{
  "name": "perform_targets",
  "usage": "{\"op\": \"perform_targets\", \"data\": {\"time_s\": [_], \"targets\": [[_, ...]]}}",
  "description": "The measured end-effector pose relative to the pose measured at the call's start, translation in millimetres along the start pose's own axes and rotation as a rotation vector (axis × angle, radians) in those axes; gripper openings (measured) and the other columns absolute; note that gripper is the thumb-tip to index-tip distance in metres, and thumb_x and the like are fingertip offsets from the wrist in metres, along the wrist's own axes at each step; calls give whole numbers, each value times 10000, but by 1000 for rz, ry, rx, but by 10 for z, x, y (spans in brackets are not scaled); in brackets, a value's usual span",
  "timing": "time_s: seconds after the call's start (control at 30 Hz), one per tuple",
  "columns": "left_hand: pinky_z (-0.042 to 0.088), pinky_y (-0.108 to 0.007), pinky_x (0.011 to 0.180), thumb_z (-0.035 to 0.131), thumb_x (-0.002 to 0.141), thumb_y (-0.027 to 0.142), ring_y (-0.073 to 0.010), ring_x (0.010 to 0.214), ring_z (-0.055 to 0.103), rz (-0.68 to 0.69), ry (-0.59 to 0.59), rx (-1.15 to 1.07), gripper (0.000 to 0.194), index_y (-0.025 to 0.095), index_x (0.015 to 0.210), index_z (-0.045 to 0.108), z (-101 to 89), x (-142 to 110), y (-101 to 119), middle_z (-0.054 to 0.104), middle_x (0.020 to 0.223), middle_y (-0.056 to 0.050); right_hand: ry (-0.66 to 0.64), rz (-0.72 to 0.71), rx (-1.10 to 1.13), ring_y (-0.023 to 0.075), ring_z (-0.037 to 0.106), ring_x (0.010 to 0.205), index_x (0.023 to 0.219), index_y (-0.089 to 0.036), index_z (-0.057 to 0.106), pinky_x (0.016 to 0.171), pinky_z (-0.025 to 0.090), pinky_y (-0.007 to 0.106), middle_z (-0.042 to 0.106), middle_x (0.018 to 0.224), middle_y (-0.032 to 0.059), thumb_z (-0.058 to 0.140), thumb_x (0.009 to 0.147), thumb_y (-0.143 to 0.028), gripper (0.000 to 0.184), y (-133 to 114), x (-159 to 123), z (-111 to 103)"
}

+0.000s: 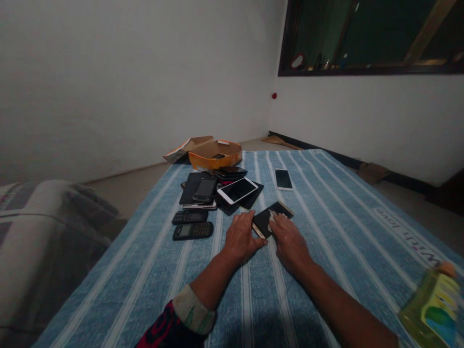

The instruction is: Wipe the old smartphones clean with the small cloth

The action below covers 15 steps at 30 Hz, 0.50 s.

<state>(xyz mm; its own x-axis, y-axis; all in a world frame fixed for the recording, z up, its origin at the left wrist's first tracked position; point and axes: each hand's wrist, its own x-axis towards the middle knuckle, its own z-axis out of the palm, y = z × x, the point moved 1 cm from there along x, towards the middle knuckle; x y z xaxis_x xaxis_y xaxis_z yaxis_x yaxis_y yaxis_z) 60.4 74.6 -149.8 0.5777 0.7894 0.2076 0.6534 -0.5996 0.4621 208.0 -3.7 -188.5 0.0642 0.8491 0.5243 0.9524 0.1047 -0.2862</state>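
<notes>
A gold-edged smartphone (272,216) with a dark screen lies on the blue striped cloth (326,217) just ahead of me. My left hand (241,239) grips its near-left edge, thumb along the bottom corner. My right hand (288,241) rests on its right side, with fingers bent down onto the screen. Both hands are closed on this phone. Just beyond it sit a white tablet-like phone (237,190) and a pile of dark phones (205,189).
Two small keypad phones (192,224) lie left of my hands. A lone white phone (283,179) lies farther back. An orange cardboard box (215,153) stands at the cloth's far end. A green bottle (433,307) is at lower right, a folded blanket (43,232) at left.
</notes>
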Motion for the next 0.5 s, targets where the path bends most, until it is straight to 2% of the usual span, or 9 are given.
{"op": "perform_targets", "data": {"time_s": [0.2,0.33,0.5], "targets": [[466,-499,992,765,645,341,-341,1135,562,85,47,-57,766,113,1325,493,33,28,-114,615,1214,-152,-31,-185,90,275,474,1328,1249,-129,624,1099,400,498,583,1360,157,440,833,5,475,-163,-11,56],[450,-489,1028,733,624,268,-335,1170,562,104,44,-87,765,96,1326,483,38,49,-151,606,1251,-169,-81,-204,131,273,486,1316,1300,-119,595,1101,397,501,582,1359,162,457,819,13,518,-239,101,52],[425,-500,1053,750,594,254,-339,1201,553,72,27,-134,811,121,1343,467,15,63,-163,595,1293,-159,-81,-182,252,257,571,1216,1204,-148,660,1078,425,462,646,1269,144,490,820,-4,444,-259,300,42]]}}
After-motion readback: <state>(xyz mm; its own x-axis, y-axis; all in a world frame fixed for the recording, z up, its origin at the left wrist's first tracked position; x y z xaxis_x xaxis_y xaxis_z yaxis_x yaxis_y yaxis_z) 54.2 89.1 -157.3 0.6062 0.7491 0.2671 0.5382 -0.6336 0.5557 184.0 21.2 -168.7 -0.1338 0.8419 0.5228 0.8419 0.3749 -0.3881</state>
